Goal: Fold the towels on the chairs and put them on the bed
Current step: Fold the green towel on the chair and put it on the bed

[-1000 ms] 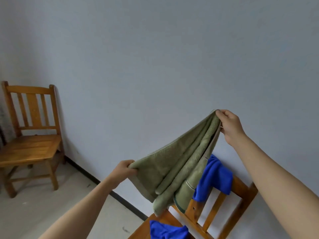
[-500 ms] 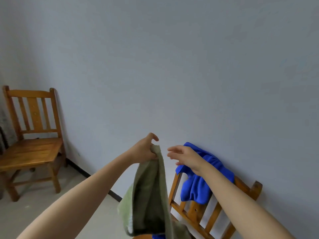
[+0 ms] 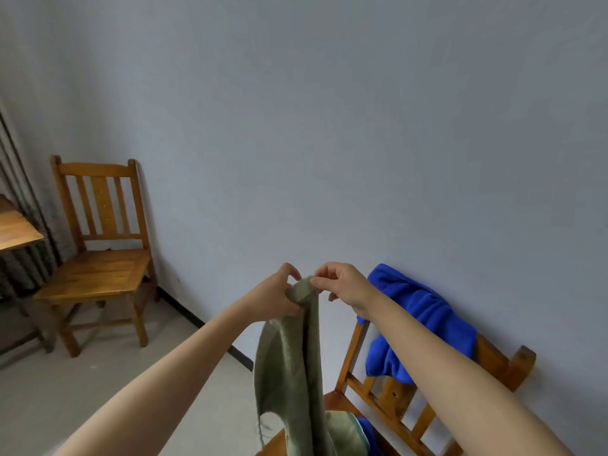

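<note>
A green towel (image 3: 289, 363) hangs folded lengthwise in front of me, its lower end reaching the seat of the near wooden chair (image 3: 371, 390). My left hand (image 3: 279, 296) grips the towel's top corners. My right hand (image 3: 345, 284) pinches the same top edge from the right, thumb and forefinger on the cloth. A blue towel (image 3: 418, 320) is draped over the near chair's backrest, partly behind my right forearm. More blue cloth (image 3: 367, 429) lies on that chair's seat. The bed is out of view.
A second wooden chair (image 3: 98, 258) with a bare seat stands against the wall at the left. A wooden tabletop corner (image 3: 16, 228) juts in at the far left, with a dark curtain behind it. Pale floor lies between the two chairs.
My hands came together, doubling the green towel so it hangs narrow. My right hand, free half a second ago, now pinches the top edge beside my left hand.
</note>
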